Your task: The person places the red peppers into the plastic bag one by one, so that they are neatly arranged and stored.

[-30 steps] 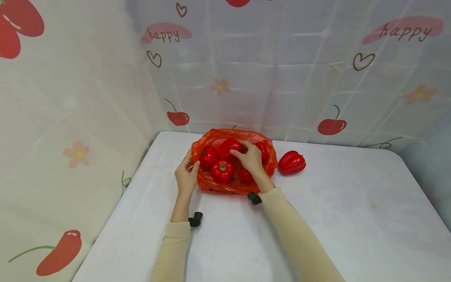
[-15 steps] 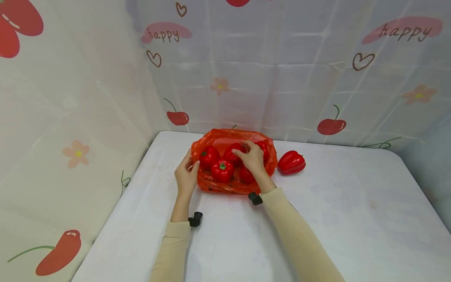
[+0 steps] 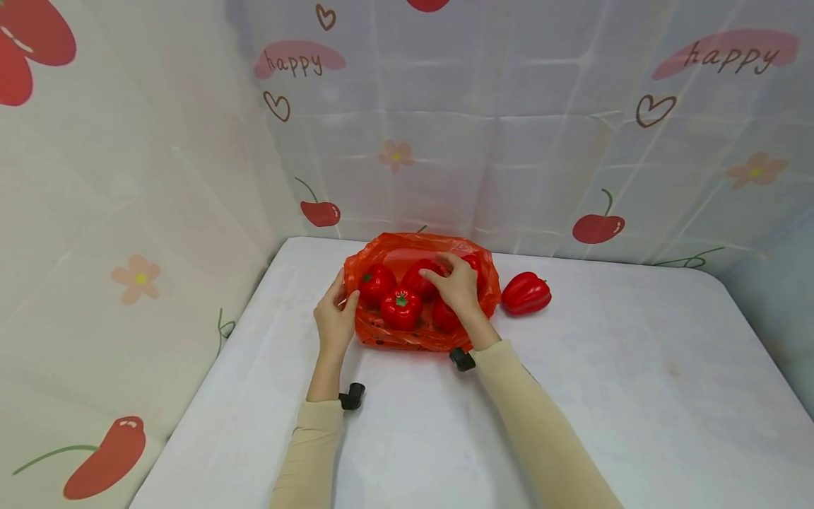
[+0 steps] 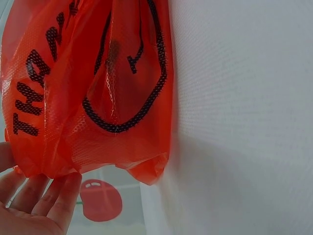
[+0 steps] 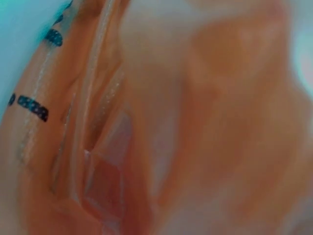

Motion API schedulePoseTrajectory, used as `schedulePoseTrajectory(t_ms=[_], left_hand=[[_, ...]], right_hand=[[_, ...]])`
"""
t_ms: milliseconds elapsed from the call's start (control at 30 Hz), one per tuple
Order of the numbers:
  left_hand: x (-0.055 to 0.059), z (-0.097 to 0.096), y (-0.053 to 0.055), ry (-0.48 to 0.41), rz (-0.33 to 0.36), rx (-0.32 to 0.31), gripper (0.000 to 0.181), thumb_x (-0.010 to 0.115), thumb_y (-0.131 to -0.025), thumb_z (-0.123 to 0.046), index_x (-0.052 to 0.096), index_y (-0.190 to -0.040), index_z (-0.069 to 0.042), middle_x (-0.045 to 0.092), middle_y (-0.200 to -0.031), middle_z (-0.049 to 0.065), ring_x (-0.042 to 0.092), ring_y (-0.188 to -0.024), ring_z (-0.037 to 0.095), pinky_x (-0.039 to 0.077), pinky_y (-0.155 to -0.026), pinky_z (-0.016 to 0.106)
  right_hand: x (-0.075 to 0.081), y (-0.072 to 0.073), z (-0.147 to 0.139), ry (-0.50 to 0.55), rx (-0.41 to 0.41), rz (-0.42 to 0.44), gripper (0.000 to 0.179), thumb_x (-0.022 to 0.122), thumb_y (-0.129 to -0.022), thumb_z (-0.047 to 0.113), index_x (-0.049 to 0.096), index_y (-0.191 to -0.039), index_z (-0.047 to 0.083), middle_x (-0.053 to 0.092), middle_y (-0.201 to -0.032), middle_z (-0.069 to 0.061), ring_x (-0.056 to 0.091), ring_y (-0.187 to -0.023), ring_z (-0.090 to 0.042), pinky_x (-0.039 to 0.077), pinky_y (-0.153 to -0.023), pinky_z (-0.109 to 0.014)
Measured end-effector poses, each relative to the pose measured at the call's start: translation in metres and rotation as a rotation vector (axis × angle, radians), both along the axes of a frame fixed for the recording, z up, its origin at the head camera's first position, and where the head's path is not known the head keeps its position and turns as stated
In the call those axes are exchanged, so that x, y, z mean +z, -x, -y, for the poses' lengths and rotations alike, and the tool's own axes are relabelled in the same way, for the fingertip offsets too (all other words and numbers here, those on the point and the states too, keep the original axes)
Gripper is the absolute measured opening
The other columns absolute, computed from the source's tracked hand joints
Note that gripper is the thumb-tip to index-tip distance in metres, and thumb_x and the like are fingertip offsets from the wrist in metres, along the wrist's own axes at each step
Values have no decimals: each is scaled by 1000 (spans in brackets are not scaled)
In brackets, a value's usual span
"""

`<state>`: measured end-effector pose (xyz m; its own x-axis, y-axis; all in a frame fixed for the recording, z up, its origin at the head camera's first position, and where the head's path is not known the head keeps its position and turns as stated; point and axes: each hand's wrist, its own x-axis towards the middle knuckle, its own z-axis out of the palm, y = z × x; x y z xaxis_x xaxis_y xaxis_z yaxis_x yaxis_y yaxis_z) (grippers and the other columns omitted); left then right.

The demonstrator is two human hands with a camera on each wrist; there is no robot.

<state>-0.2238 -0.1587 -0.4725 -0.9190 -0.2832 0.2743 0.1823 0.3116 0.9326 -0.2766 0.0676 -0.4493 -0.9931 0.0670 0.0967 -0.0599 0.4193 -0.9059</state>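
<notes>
An orange-red plastic bag (image 3: 388, 341) stands with its mouth spread wide, and several red bell peppers (image 3: 401, 309) lie inside. My left hand (image 3: 335, 319) holds the bag's left edge between thumb and fingers. In the left wrist view the fingertips (image 4: 68, 188) press against the bag (image 4: 115, 98), which carries black printed lettering. My right hand (image 3: 456, 286) reaches into the mouth, thumb and fingers curved round the right end of one bell pepper (image 3: 416, 281). It partly hides the peppers at the bag's right. Blurred orange plastic (image 5: 220, 122) fills most of the right wrist view.
One more red bell pepper (image 3: 526, 293) lies on the white table (image 3: 636, 382), just right of the bag. A printed curtain (image 3: 496, 155) hangs behind the table's back edge and along its left side.
The bell pepper at my right hand has come down and settled among the others, and the hand has shifted slightly right. My left hand keeps its place at the bag's edge.
</notes>
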Motion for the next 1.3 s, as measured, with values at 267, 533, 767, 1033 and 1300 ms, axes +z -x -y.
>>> schedulePoseTrajectory(t_ms=[267,533,767,1033,1300], left_hand=[[0,0,1,-2,-7,-2,54,64,-92,-3,49,-144,-11,56,-140,13,64,-115,33,54,-95,45],[2,0,0,11,1,-1,54,64,-93,-4,49,-144,-10,54,-143,11,62,-118,32,54,-96,44],[1,-1,0,13,4,-5,54,64,-93,-4,49,-144,-10,53,-143,11,62,-119,32,53,-97,44],[2,-1,0,22,10,-3,54,64,-93,-5,49,-144,-13,53,-144,10,62,-118,33,53,-97,45],[3,-2,0,12,6,-6,54,64,-93,-4,49,-144,-12,55,-142,11,62,-117,33,53,-97,45]], right_hand=[[17,-5,-4,50,24,-54,57,75,-86,29,56,-136,9,59,-137,-10,55,-128,-26,50,-103,-40],[42,-10,-21,142,23,-163,59,77,-85,28,57,-135,6,61,-135,-12,57,-126,-26,50,-103,-36],[57,-13,-46,187,-3,-182,60,76,-86,27,54,-137,5,57,-138,-14,56,-128,-27,49,-104,-38],[58,-14,-80,150,-107,-215,60,75,-87,26,53,-137,4,56,-140,-15,53,-131,-25,45,-108,-38],[49,-22,-118,51,-228,-146,64,73,-88,33,49,-143,10,52,-145,-9,48,-135,-23,41,-112,-38]])
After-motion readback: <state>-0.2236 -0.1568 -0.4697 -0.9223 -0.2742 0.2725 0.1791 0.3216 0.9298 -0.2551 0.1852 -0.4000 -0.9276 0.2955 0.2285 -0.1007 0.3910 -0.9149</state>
